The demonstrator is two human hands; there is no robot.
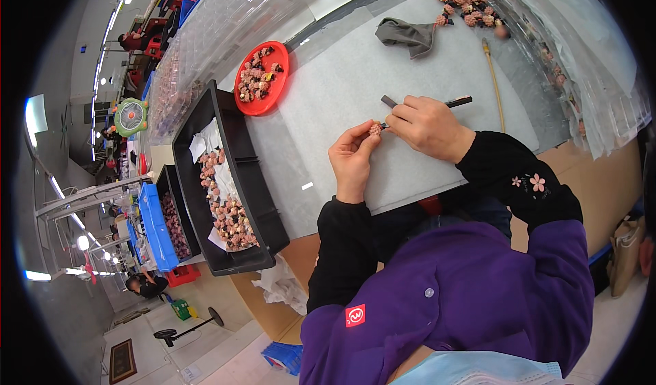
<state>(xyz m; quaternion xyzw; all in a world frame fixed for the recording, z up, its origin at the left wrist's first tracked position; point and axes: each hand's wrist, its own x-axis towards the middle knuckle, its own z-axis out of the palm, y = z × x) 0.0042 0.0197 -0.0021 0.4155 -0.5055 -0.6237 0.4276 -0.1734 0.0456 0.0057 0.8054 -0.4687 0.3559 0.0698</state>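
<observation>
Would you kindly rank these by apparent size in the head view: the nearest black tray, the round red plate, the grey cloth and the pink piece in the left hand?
1. black tray
2. red plate
3. grey cloth
4. pink piece in the left hand

Purple top (485, 282), red patch (355, 316), black sleeves (495, 163), pink flowers (538, 182)

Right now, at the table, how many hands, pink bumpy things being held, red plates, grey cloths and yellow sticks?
Hands: 2 (left hand, right hand)
Held pink bumpy thing: 1
Red plate: 1
Grey cloth: 1
Yellow stick: 1
Total: 6
</observation>
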